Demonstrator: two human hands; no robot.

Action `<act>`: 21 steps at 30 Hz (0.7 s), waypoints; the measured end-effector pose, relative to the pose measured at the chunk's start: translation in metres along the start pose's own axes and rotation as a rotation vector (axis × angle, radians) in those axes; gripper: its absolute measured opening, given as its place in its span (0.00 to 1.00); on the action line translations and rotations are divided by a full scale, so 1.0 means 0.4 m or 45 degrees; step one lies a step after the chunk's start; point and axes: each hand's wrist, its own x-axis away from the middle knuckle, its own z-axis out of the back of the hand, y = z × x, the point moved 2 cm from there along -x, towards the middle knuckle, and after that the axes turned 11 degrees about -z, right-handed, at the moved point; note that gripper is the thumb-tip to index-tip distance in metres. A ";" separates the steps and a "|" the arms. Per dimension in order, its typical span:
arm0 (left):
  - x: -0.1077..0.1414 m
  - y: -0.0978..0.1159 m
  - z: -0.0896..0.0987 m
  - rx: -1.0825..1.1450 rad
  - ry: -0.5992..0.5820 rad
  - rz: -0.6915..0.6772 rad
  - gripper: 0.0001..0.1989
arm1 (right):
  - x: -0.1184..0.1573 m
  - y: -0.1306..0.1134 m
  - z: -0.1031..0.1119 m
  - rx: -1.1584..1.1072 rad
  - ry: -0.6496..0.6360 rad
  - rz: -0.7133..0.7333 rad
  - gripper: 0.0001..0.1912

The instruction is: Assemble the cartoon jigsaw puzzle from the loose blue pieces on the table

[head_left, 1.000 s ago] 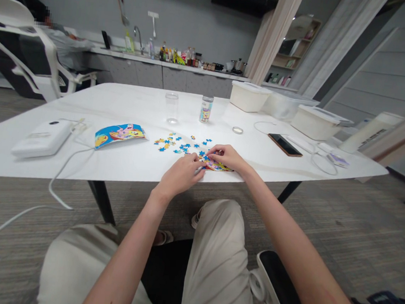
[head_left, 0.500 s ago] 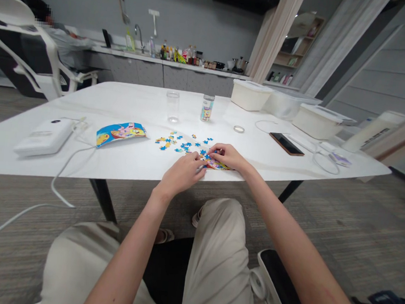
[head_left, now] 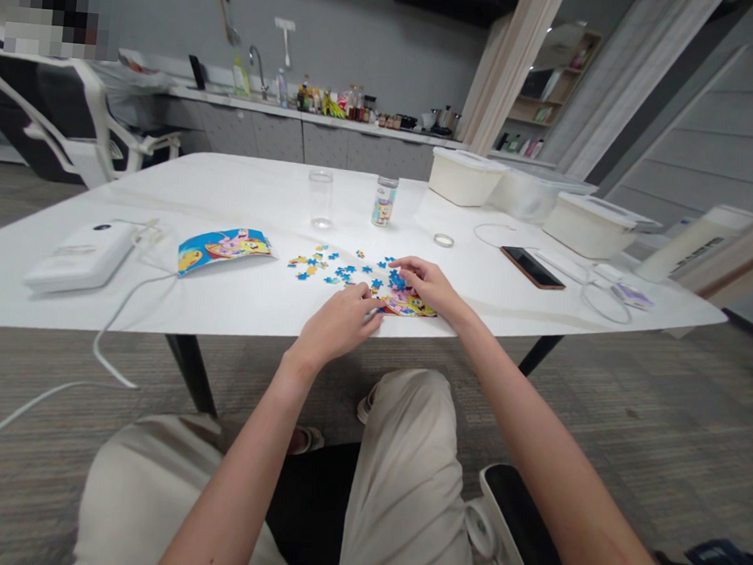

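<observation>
A joined section of a jigsaw puzzle, with pink, yellow and red cartoon parts, lies near the table's front edge. My left hand is closed, its fingertips pressed at the section's left edge. Over the section's upper right is my right hand, fingers stretched out and apart; no piece shows between them. Blue pieces show under and beside its fingertips. Several loose puzzle pieces, mostly blue and some yellow, lie scattered to the left and beyond my hands. A curled picture sheet with cartoon figures rests farther left.
On the white table stand a clear jar and a cartoon-printed can. A ring-shaped lid and a phone lie right. White bins stand behind; a white device with a cable is left.
My right hand has lifted slightly up and away from the joined section, and its fingers have spread. More of the section now shows. My left hand stays in place.
</observation>
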 end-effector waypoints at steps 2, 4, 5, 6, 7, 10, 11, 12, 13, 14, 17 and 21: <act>0.001 0.000 0.000 0.018 0.008 0.008 0.15 | -0.006 0.011 0.008 0.007 0.122 -0.002 0.15; 0.002 0.001 0.002 0.036 0.019 0.016 0.16 | -0.013 0.024 0.016 0.064 0.250 -0.001 0.14; 0.002 0.001 0.003 0.050 0.027 0.020 0.16 | -0.017 0.030 0.019 0.092 0.314 -0.006 0.14; 0.003 0.001 0.004 0.071 0.037 0.026 0.16 | -0.021 0.036 0.023 0.116 0.375 -0.013 0.14; 0.003 -0.001 0.005 0.097 0.054 0.037 0.16 | -0.024 0.041 0.026 0.134 0.430 -0.022 0.14; 0.005 -0.015 0.006 0.131 0.188 0.167 0.14 | -0.032 0.047 0.039 0.185 0.525 -0.068 0.14; 0.005 -0.022 0.006 0.111 0.252 0.238 0.13 | -0.035 0.047 0.045 0.213 0.527 -0.092 0.13; 0.006 -0.029 0.006 0.079 0.306 0.306 0.12 | -0.039 0.046 0.051 0.249 0.510 -0.123 0.13; 0.007 -0.034 0.004 0.047 0.335 0.352 0.11 | -0.042 0.046 0.058 0.290 0.484 -0.158 0.13; 0.007 -0.037 0.002 0.018 0.341 0.379 0.11 | -0.045 0.046 0.066 0.333 0.454 -0.195 0.13; 0.005 -0.038 -0.002 -0.038 0.279 0.389 0.13 | -0.053 0.054 0.085 0.469 0.401 -0.270 0.14; -0.002 -0.038 0.001 -0.067 0.158 0.385 0.16 | -0.057 0.078 0.088 0.645 0.441 -0.272 0.14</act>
